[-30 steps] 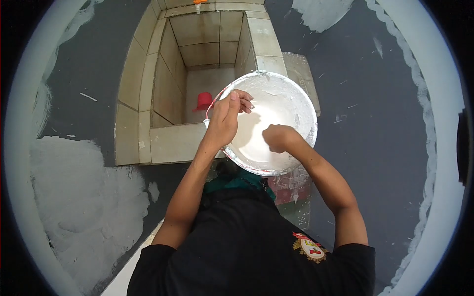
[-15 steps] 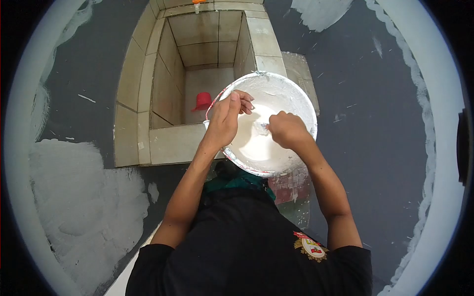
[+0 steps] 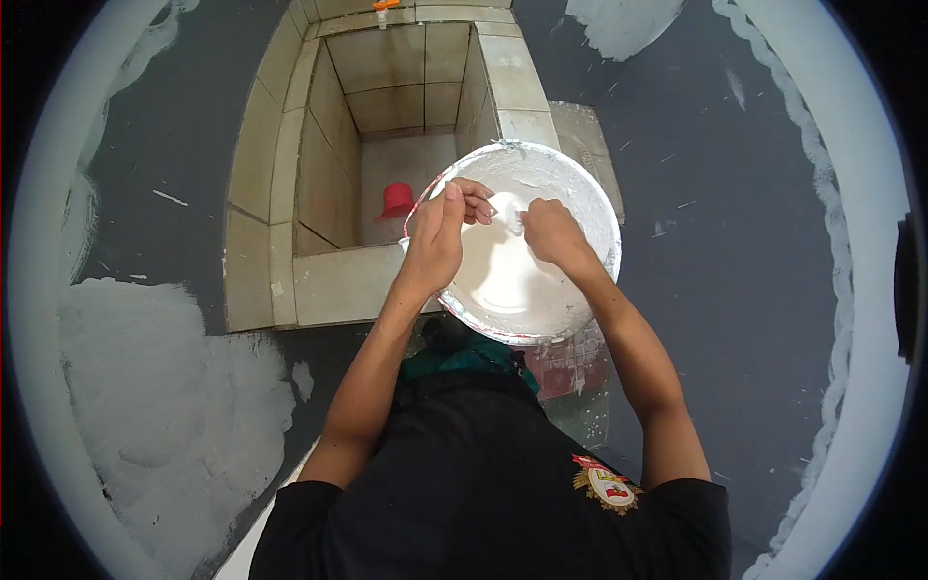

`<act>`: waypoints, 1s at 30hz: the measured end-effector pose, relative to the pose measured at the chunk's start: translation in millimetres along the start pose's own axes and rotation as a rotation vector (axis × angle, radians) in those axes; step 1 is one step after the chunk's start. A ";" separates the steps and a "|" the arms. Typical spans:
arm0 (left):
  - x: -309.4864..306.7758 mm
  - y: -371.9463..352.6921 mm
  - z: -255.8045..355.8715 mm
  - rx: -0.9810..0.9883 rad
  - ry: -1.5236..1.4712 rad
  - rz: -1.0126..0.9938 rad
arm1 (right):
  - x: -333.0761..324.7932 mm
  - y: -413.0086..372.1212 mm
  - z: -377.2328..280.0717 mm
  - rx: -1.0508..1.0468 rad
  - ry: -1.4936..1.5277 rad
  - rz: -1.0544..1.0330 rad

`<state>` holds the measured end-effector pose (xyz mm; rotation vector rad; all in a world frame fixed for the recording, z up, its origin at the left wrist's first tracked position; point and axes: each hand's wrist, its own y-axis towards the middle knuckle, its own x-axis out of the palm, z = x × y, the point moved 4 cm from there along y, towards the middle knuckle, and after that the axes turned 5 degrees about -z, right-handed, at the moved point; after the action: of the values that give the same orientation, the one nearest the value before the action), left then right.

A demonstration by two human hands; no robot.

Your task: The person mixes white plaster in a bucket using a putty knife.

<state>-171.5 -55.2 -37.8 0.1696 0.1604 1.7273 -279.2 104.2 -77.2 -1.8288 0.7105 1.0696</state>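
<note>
A large white bucket (image 3: 592, 213) holds creamy white paint (image 3: 507, 280), with dried smears on its inner wall and a red handle at its left rim. My left hand (image 3: 440, 232) hangs across the left rim, fingers loosely curved over the inside, with nothing visible in them. Inside the bucket, my right hand (image 3: 553, 234) is closed in a fist above the paint. A short, white-coated piece (image 3: 517, 222) juts from its left side toward my left fingertips; I cannot tell what kind of tool it is.
A tiled basin (image 3: 338, 275) stands ahead to the left, with a red dipper (image 3: 396, 200) inside and an orange-handled tap (image 3: 382, 12) at its far end. Dark grey walls (image 3: 706, 290) carry pale patches (image 3: 174, 387). Pink tiles (image 3: 565, 372) show below the bucket.
My right hand has moved slightly up and left within the bucket, bringing the white-coated piece nearer my left fingers. My left hand has hardly moved.
</note>
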 end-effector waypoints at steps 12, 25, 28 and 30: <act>-10.5 1.7 -14.5 0.063 -0.098 0.130 | -7.6 -11.9 -23.8 -0.160 0.251 -0.177; -11.4 4.7 -16.8 0.055 -0.310 0.149 | 6.7 -12.5 -25.4 -0.150 0.514 -0.134; -11.3 5.4 -17.7 0.052 -0.316 0.160 | -2.4 -17.3 -35.0 -0.166 0.412 -0.144; -11.4 5.6 -17.7 0.052 -0.333 0.159 | -11.3 -22.4 -42.8 -0.164 0.381 -0.199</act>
<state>-178.6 -67.6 -54.2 0.5155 -0.0552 1.8263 -250.2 76.7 -47.8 -2.2252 0.6545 0.6716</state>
